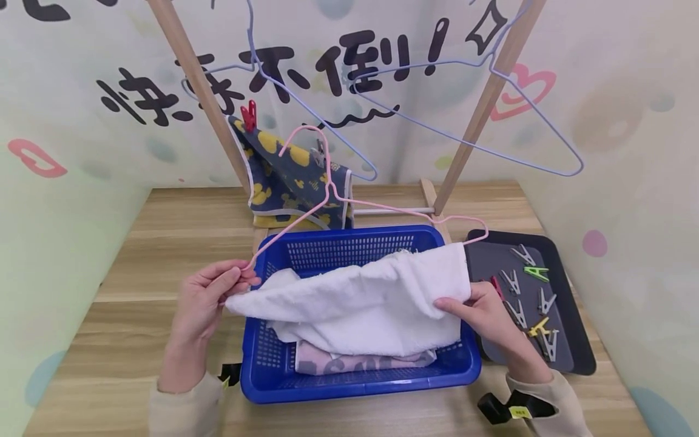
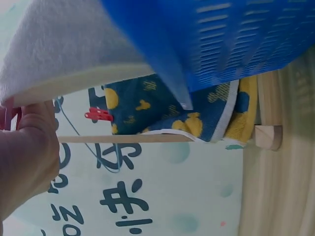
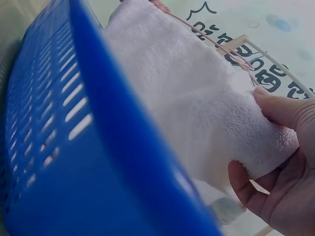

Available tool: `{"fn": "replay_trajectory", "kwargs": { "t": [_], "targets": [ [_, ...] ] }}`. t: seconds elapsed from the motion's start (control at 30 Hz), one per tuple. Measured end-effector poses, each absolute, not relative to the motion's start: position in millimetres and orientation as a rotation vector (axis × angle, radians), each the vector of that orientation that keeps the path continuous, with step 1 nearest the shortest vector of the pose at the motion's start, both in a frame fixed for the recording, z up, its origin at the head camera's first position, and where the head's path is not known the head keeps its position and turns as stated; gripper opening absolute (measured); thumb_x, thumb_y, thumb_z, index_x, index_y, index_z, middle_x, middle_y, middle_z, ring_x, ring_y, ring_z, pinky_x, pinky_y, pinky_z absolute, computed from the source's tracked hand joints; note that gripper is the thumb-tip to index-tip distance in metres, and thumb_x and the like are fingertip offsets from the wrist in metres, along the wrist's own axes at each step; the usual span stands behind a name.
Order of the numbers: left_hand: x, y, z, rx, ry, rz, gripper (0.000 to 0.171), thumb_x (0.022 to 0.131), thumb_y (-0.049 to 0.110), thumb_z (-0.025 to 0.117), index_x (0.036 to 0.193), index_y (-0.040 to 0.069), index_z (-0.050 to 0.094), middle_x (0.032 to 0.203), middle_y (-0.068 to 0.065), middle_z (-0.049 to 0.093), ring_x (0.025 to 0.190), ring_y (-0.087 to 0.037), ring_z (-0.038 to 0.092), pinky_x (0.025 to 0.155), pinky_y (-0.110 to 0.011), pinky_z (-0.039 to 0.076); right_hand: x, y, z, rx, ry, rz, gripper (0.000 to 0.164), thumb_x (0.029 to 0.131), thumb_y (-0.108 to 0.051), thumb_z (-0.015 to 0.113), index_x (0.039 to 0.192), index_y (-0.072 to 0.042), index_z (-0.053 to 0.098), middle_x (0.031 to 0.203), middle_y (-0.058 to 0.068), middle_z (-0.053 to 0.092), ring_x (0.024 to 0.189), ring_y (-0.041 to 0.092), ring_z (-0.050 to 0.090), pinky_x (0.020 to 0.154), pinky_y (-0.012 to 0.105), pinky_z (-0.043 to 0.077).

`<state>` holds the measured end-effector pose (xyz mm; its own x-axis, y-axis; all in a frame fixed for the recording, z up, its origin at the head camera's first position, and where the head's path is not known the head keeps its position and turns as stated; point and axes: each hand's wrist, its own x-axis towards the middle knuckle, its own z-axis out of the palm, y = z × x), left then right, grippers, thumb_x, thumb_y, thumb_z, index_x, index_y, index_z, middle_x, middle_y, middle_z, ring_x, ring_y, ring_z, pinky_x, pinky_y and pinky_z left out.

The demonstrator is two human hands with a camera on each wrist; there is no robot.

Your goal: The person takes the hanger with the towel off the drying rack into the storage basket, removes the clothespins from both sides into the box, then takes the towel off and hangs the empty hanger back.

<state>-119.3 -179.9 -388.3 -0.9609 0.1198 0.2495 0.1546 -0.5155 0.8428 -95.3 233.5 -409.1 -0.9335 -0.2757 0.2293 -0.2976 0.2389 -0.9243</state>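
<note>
A white towel (image 1: 360,303) is stretched between both hands over a blue plastic basket (image 1: 360,388). My left hand (image 1: 204,297) pinches the left end of a pink clothes hanger (image 1: 328,164), with a corner of the towel at its fingers. The towel covers the hanger's lower bar; its right end sticks out past the towel's upper right corner. With thumb above and fingers beneath, my right hand (image 1: 494,315) holds the towel's right edge, as the right wrist view also shows. Below the towel, a pale pink cloth (image 1: 360,364) with grey lettering lies in the basket.
Two blue hangers (image 1: 469,142) hang above, in front of the wooden rack (image 1: 488,97). Behind the basket hangs a blue and yellow patterned cloth (image 1: 289,176) with a red clip (image 1: 249,115). At right, a dark tray (image 1: 584,346) holds several clothespins (image 1: 546,301).
</note>
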Motion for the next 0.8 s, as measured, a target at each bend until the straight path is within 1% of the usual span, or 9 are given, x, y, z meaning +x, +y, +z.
{"fn": "replay_trajectory", "kwargs": {
  "t": [0.1,0.2,0.33,0.47,0.6,0.73,0.8],
  "targets": [
    [-122.1,-177.3,-383.3,-0.419,-1.501,-2.665,0.027,0.09,-0.016,0.047,0.093,-0.005,0.071,0.083,-0.015,0.071,0.073,-0.021,0.071,0.066,-0.023,0.055,-93.6,235.0,-407.5,0.581,-2.474,1.806,0.011,0.079,0.011,0.067,0.089,0.014,0.065,0.084,-0.012,0.068,0.068,0.008,0.065,0.057,0.025,0.057],
    [-124.4,-174.1,-380.1,-0.387,-1.451,-2.642,0.026,0.089,-0.018,0.047,0.093,-0.007,0.07,0.081,-0.016,0.071,0.071,-0.022,0.07,0.066,-0.024,0.055,-92.3,236.4,-406.7,0.633,-2.46,1.776,0.007,0.076,0.013,0.068,0.083,0.012,0.066,0.079,-0.013,0.067,0.064,0.004,0.061,0.053,0.021,0.054],
    [-126.7,-171.7,-378.2,-0.294,-1.378,-2.577,0.022,0.088,-0.017,0.05,0.09,-0.009,0.07,0.076,-0.017,0.07,0.067,-0.023,0.07,0.062,-0.024,0.056,-91.1,235.9,-408.1,0.801,-2.425,1.755,0.009,0.073,0.014,0.071,0.078,0.007,0.068,0.073,-0.01,0.067,0.061,0.0,0.056,0.048,0.018,0.049],
    [-128.7,-174.8,-376.1,-0.27,-1.26,-2.538,0.016,0.086,-0.018,0.052,0.09,-0.015,0.067,0.075,-0.021,0.069,0.066,-0.026,0.07,0.06,-0.026,0.056,-89.6,232.0,-411.0,0.991,-2.45,1.746,0.008,0.075,0.008,0.073,0.078,0.002,0.069,0.071,-0.006,0.066,0.062,-0.001,0.054,0.047,0.018,0.046],
    [-131.6,-179.1,-371.1,-0.314,-1.191,-2.503,0.013,0.085,-0.02,0.052,0.091,-0.021,0.064,0.074,-0.024,0.068,0.064,-0.029,0.069,0.059,-0.028,0.056,-87.5,230.3,-413.9,1.1,-2.54,1.711,0.009,0.077,0.004,0.073,0.076,-0.004,0.068,0.066,-0.006,0.059,0.06,-0.002,0.048,0.043,0.017,0.04],
    [-135.4,-181.3,-362.9,-0.331,-1.187,-2.473,0.012,0.084,-0.02,0.054,0.091,-0.023,0.062,0.073,-0.025,0.067,0.063,-0.029,0.069,0.058,-0.028,0.056,-86.0,231.3,-416.4,1.179,-2.601,1.69,0.013,0.076,0.001,0.074,0.071,-0.006,0.065,0.06,-0.008,0.051,0.057,-0.005,0.042,0.041,0.012,0.033],
    [-138.1,-181.6,-358.3,-0.325,-1.184,-2.469,0.011,0.083,-0.02,0.055,0.091,-0.023,0.063,0.073,-0.025,0.067,0.063,-0.03,0.069,0.057,-0.028,0.056,-85.2,231.7,-417.8,1.214,-2.626,1.704,0.012,0.076,0.001,0.075,0.071,-0.005,0.065,0.06,-0.008,0.05,0.057,-0.006,0.042,0.042,0.01,0.032]
  ]
}}
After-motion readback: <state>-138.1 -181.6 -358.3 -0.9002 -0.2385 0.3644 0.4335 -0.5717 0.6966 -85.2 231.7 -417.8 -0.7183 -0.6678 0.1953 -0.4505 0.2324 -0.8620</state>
